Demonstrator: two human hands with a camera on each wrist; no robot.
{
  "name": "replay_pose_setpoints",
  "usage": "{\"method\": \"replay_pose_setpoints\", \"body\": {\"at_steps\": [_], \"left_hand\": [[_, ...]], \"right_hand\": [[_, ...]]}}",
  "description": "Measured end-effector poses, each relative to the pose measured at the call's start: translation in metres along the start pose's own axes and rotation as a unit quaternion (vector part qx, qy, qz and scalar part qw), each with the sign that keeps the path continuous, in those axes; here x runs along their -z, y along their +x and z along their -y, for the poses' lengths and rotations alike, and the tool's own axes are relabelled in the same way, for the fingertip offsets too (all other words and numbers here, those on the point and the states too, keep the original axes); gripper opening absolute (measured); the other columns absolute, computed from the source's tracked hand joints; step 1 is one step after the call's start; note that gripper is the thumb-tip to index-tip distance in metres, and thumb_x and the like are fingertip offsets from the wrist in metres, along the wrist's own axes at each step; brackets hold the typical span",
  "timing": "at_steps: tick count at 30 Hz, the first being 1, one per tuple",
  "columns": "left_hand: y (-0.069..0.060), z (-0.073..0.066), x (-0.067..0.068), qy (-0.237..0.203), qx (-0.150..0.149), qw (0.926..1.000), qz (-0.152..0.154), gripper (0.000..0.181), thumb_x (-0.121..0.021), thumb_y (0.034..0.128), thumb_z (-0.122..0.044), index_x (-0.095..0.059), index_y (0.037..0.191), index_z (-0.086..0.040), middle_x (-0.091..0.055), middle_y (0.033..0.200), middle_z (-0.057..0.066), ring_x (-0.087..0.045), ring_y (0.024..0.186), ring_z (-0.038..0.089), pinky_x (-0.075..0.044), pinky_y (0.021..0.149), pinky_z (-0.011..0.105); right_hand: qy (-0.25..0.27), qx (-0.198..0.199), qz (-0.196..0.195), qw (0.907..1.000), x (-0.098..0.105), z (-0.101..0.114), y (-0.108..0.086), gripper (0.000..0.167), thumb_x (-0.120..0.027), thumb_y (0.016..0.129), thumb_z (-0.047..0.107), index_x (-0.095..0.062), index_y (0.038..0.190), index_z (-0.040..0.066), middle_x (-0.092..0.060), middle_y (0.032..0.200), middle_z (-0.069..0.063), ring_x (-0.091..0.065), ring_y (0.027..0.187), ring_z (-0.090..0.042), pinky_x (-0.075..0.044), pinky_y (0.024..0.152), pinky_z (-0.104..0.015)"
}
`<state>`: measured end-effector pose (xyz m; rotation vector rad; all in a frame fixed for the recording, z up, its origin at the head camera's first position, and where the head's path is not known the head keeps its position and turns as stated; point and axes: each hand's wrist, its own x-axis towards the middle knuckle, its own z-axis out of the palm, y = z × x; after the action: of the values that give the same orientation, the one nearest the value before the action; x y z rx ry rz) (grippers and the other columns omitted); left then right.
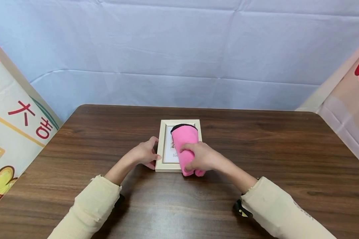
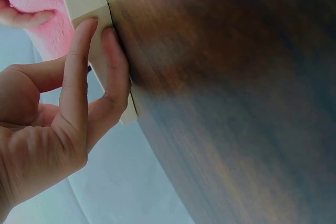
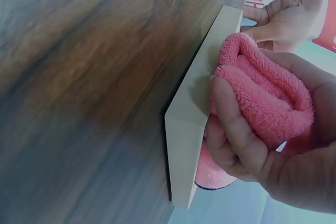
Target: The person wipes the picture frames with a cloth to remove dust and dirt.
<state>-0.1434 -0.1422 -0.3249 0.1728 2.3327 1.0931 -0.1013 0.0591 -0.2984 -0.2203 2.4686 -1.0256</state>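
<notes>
Centrally placed in the head view: one rectangular cream picture frame [image 1: 167, 167], flat and face up on a dark brown wood-grain counter [image 1: 272, 149]. Within it, one white printed sheet [image 1: 169, 146] with grey lettering, partly covered. Over the frame's right part, one soft pink cloth [image 1: 186, 136] with black trim at its far end, bundled lengthwise, its near end running slightly past the near edge. Two hands: left hand [image 1: 143, 153] at the frame's left border, right hand [image 1: 204, 156] on the cloth. Two cream sleeves [image 1: 91, 202]. Brown surface extends widely to either side and back to a far edge with rounded corners. Behind, one pale fabric backdrop [image 1: 167, 49]; flanking it, two printed hangings, left [image 1: 21, 129] and right [image 1: 350, 109].

Left wrist view: fingers [image 2: 79, 72] bent, gripping the border, two fingertips pressed to the side wall just beside a corner. Whether any reach underneath cannot be told. That contact is largely hidden from above. Cloth shown in part only.

Right wrist view: fingers curled round the cloth, pinching its bundled layers. Plush pile and the folded, looped near end show clearly here, as do two thick outer sides of the frame meeting at a corner.
</notes>
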Motion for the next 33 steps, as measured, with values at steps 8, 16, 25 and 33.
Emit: {"method": "replay_pose_setpoints", "body": {"at_steps": [8, 16, 25, 33], "left_hand": [[0.000, 0.001, 0.000, 0.001, -0.004, 1.0000, 0.000, 0.048, -0.055, 0.0879, 0.005, -0.029, 0.129, 0.000, -0.053, 0.083, 0.018, -0.063, 0.060, 0.022, -0.057, 0.054, 0.031], [-0.001, 0.001, 0.000, -0.006, -0.015, 0.9999, 0.000, 0.047, -0.054, 0.0873, 0.006, -0.029, 0.127, 0.001, -0.053, 0.082, 0.018, -0.063, 0.059, 0.024, -0.057, 0.055, 0.031], [0.000, 0.001, 0.001, -0.004, -0.016, 0.9998, 0.006, 0.049, -0.054, 0.0868, 0.006, -0.028, 0.128, 0.001, -0.052, 0.083, 0.018, -0.063, 0.058, 0.024, -0.057, 0.055, 0.031], [-0.001, 0.001, 0.000, -0.006, -0.019, 0.9998, 0.001, 0.049, -0.054, 0.0858, 0.007, -0.029, 0.128, 0.001, -0.051, 0.081, 0.017, -0.064, 0.059, 0.025, -0.057, 0.055, 0.031]], "right_hand": [[-0.002, 0.006, 0.000, 1.0000, -0.006, 0.005, 0.006, 0.050, -0.071, 0.070, 0.000, -0.055, 0.116, 0.012, -0.052, 0.088, -0.016, -0.059, 0.047, -0.019, -0.053, 0.043, -0.029], [0.018, 0.010, -0.012, 0.9997, -0.015, 0.015, 0.012, 0.047, -0.071, 0.069, -0.001, -0.055, 0.113, 0.009, -0.051, 0.090, -0.017, -0.058, 0.046, -0.020, -0.054, 0.042, -0.030], [0.016, 0.012, -0.015, 0.9997, -0.026, 0.027, 0.019, 0.046, -0.071, 0.070, 0.002, -0.054, 0.112, 0.009, -0.050, 0.092, -0.017, -0.059, 0.046, -0.020, -0.054, 0.042, -0.030], [0.003, 0.022, -0.016, 0.9996, -0.029, 0.031, 0.022, 0.046, -0.072, 0.070, 0.003, -0.054, 0.112, 0.009, -0.051, 0.086, -0.015, -0.059, 0.045, -0.019, -0.053, 0.041, -0.029]]}}
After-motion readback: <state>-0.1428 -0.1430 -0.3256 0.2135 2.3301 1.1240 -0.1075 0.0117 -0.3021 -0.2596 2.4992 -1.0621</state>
